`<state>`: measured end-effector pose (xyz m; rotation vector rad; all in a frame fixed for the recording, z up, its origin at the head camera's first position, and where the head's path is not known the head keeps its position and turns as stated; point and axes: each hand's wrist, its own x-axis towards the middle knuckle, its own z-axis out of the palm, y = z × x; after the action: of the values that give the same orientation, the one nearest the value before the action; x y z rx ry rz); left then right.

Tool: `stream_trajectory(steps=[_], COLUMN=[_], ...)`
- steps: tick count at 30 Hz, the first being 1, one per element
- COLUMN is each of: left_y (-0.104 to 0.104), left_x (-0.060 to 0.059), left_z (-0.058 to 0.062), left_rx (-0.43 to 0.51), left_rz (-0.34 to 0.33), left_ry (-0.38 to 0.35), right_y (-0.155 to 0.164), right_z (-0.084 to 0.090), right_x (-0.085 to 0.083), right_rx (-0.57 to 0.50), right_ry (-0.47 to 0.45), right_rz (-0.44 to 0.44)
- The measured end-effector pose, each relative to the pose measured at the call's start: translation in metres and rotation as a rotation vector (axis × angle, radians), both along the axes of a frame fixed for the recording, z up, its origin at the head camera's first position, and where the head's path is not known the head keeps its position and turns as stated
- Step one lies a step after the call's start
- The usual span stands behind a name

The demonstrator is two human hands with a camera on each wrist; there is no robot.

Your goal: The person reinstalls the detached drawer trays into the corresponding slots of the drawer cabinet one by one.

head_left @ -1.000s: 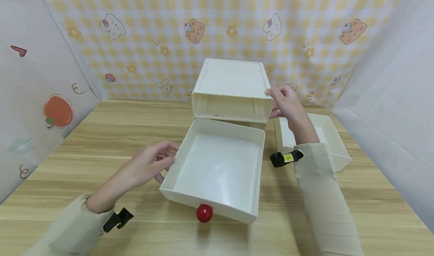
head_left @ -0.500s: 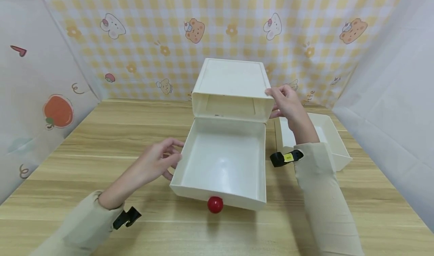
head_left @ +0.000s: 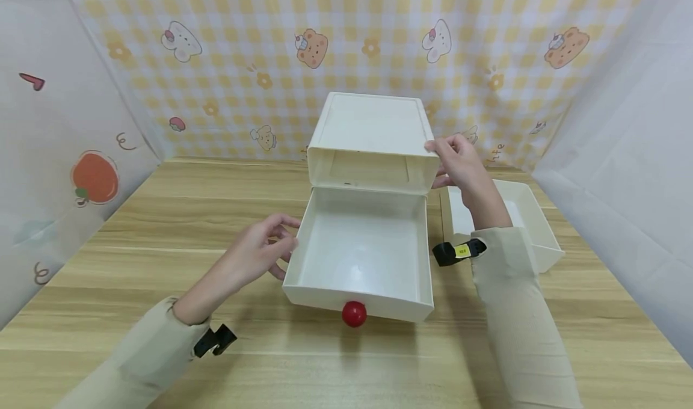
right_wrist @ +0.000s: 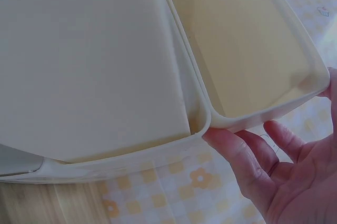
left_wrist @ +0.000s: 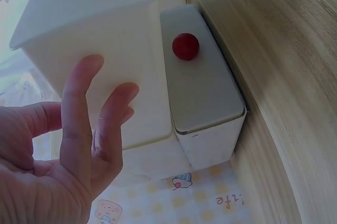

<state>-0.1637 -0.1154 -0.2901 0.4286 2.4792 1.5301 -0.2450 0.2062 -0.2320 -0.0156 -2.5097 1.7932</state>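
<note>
A white drawer with a round red knob on its front juts out of the stacked white drawer cabinet, below an open top compartment. My left hand holds the drawer by its left side, thumb near the rim. Seen from the left wrist, two fingertips touch the drawer's outer surface. Up at the cabinet, my right hand grips the top compartment's right front edge, as the right wrist view also shows. The drawer's rear end lies at the compartment opening.
Another white drawer rests on the wooden table, right of the cabinet. Low in the stack, a drawer front with a red knob shows in the left wrist view. A checked curtain hangs behind.
The drawer has moved back toward the cabinet and a little right, turning straighter and closing the gap at its rear. My left hand travelled with it; the right hand kept its place.
</note>
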Motion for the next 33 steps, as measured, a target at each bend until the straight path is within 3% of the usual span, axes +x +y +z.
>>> stream_trajectory(steps=[17, 33], left_y=[0.004, 0.007], left_x=[-0.012, -0.038], left_z=[-0.002, 0.0], left_rx=[0.061, 0.043], left_rz=[0.01, 0.009], left_ry=[-0.05, -0.054], right_y=[0.003, 0.002], right_z=[-0.001, -0.002], right_x=[-0.001, -0.002], right_rx=[0.035, 0.027], right_ry=[0.001, 0.006], right_rz=[-0.007, -0.002])
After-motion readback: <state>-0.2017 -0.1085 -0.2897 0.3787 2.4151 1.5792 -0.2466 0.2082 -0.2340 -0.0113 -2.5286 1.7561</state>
